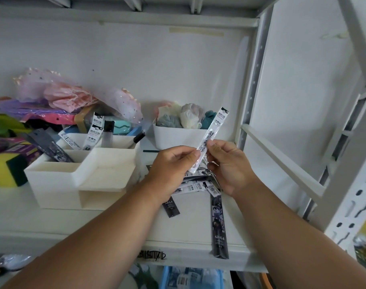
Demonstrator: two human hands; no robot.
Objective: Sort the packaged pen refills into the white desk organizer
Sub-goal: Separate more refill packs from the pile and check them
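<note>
At frame centre, the left hand and right hand each pinch one white refill packet, tilted above the loose refills; the white organizer sits left.

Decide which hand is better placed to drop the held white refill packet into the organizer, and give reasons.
Probably the left hand: it already pinches the refill packet and lies nearer the white organizer, which stands to its left. The right hand would have to cross over.
</note>
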